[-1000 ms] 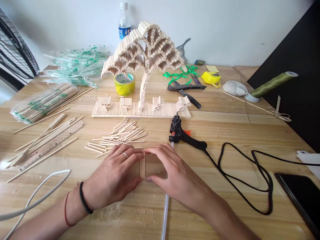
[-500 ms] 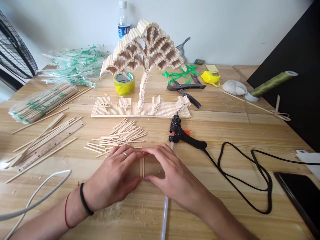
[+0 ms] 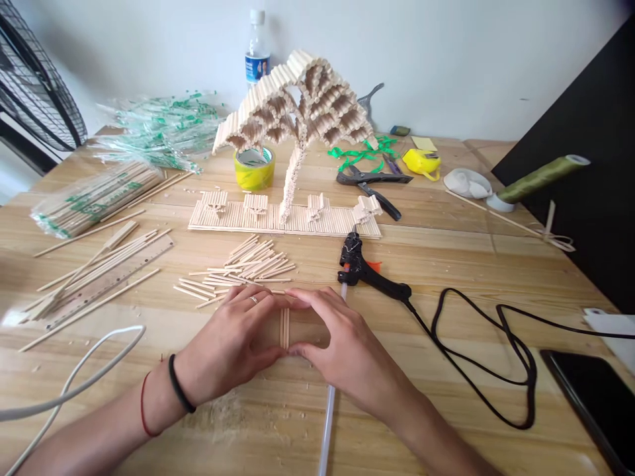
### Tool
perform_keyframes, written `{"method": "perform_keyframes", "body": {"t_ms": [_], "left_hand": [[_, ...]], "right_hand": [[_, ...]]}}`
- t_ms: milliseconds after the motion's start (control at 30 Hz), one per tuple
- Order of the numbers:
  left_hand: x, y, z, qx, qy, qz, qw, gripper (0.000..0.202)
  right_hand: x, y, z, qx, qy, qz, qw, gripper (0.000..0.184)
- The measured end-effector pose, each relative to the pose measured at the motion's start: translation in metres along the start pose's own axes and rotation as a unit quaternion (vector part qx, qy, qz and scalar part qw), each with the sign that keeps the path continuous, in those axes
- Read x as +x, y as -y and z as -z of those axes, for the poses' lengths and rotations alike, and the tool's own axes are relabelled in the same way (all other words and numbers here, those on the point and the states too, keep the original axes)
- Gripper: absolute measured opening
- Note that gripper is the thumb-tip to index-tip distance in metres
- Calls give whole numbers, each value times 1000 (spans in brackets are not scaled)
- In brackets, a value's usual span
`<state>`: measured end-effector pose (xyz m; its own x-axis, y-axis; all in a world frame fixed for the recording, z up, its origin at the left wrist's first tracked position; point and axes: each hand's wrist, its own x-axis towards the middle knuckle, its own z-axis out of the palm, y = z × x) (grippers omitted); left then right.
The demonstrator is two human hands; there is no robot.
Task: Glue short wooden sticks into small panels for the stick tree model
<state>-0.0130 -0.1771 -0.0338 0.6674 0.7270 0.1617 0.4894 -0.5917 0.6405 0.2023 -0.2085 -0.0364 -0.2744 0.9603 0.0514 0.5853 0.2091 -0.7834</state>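
Note:
Between my two hands a few short wooden sticks stand side by side, their ends pinched by fingers above and thumbs below. My left hand, with a ring and a black wrist band, closes on them from the left. From the right, my right hand closes on the same sticks. Just beyond lies a loose pile of cut sticks. A black glue gun rests right of the pile, a clear glue stick trailing from it under my right hand. Behind stands a stick-built tree model on a slatted base.
At left lie a ruler, long sticks and bagged sticks. Yellow tape, pliers and a bottle stand or lie at the back. A black cable and a phone are at right.
The whole view has shifted slightly, so things sit a little further right and lower at the back. Both hands keep their pinch on the sticks.

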Motion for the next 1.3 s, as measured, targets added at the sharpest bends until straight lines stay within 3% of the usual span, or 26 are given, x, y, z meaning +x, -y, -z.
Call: {"method": "perform_keyframes", "body": {"t_ms": [300,367,467,567,733,1033,1300], "left_hand": [[-2,4,7,37,21,-46,998,64],[-1,7,16,26,6,-50,998,55],[1,14,28,53,-56,-23,997,25],[2,23,32,110,-87,7,990,14],[3,29,21,142,-64,-7,988,15],[4,24,11,165,-71,-29,983,20],[5,24,10,169,-55,-24,984,18]], "right_hand": [[1,-8,1,-27,15,39,999,79],[1,-8,1,-28,17,43,999,78],[2,-8,3,-26,22,45,998,77],[3,-8,6,-20,28,50,998,77],[2,-6,5,-30,32,49,998,75],[1,0,0,-46,43,76,995,75],[0,3,-1,-83,-6,122,989,65]]}}
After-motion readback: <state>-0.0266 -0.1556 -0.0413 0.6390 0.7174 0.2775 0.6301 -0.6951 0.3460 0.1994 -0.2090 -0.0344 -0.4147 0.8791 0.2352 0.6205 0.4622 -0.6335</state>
